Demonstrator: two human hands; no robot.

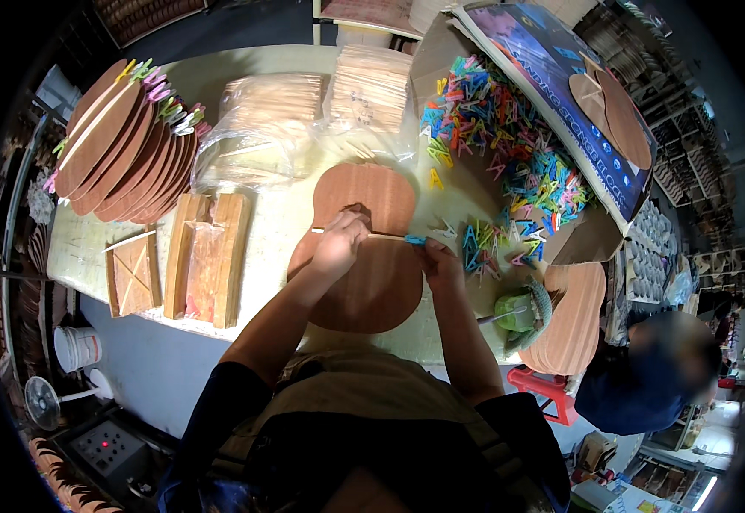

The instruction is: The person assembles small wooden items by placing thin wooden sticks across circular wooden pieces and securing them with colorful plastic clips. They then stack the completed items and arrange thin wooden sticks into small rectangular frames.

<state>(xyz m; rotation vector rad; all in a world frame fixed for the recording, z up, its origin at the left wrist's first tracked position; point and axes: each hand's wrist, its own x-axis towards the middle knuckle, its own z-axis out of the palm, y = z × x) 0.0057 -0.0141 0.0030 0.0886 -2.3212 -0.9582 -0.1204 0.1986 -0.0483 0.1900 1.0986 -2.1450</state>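
Observation:
A brown guitar-shaped wooden panel (371, 295) lies flat on the table in front of me. Across its waist runs a thin pale wooden strip (387, 236). My left hand (341, 243) is closed over the strip left of the middle, its fingers bunched and pressing it to the panel. At the panel's right edge, my right hand (443, 267) pinches a blue clothespin (414, 240) that sits at the strip's right end. Whether the clothespin's jaws grip the panel is too small to tell.
Many coloured clothespins (484, 111) fill an open cardboard box (585, 242) at right. Bundled wooden strips (274, 107) lie at the back, clipped panels (124, 162) at back left, a wooden trough (207, 261) nearer. A green glue pot (516, 313) and stacked panels (567, 316) stand right; a person (646, 376) is beyond.

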